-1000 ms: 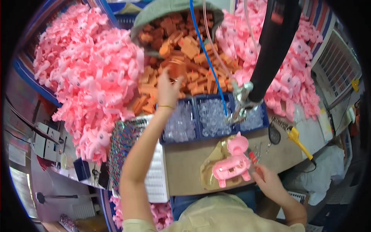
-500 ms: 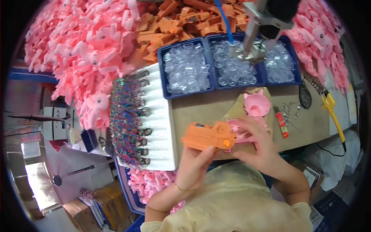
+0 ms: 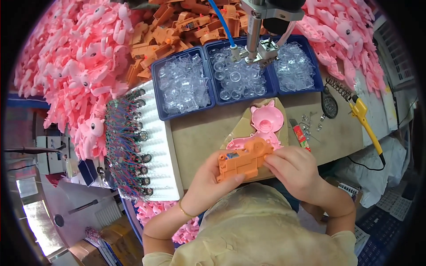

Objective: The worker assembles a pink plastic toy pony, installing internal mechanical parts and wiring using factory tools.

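An orange plastic housing (image 3: 242, 163) is in my two hands, raised in front of my chest over the near edge of a brown worktop (image 3: 197, 137). My left hand (image 3: 212, 178) grips its left end, thumb along the bottom; my right hand (image 3: 295, 170) pinches its right end with the fingertips. Just beyond, partly hidden by the housing, lies a pink animal-shaped shell (image 3: 267, 118). Farther out, blue bins (image 3: 245, 99) hold clear parts; wired parts (image 3: 122, 146) lie on a white tray (image 3: 172, 179) to the left.
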Action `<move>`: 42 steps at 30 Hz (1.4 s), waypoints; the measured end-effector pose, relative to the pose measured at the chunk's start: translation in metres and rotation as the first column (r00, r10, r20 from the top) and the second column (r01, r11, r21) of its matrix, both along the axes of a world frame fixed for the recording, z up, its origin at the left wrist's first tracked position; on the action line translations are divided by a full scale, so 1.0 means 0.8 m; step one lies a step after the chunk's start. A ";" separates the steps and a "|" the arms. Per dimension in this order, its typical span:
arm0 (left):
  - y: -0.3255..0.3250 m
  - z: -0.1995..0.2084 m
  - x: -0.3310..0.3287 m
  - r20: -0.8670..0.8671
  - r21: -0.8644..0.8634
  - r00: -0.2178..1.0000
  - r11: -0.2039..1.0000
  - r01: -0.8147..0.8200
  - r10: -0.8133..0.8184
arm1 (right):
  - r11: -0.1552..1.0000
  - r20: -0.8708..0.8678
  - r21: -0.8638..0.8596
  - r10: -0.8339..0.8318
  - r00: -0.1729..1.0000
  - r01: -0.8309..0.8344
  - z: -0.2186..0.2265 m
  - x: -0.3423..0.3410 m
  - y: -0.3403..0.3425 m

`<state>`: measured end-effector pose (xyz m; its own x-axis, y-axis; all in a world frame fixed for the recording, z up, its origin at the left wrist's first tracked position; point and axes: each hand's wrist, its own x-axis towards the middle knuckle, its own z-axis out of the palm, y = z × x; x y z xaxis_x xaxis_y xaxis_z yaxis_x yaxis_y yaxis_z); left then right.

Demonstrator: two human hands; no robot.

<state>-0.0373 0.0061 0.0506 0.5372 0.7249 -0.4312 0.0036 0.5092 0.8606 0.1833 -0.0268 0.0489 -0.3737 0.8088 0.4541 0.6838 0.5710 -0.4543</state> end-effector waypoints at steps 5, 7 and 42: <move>-0.010 0.007 0.007 -0.009 0.079 0.995 0.992 -0.101 0.102 | 0.998 0.062 0.052 -0.041 0.997 0.038 0.003 -0.003 0.005; -0.017 0.006 0.007 -0.064 0.175 0.993 0.981 -0.085 0.097 | 0.987 0.086 0.138 -0.090 0.992 0.078 0.006 -0.006 0.007; -0.016 -0.002 -0.002 -0.203 0.971 0.979 0.131 0.202 -0.003 | 0.916 -0.147 -0.060 0.386 0.911 -0.398 0.026 0.029 -0.010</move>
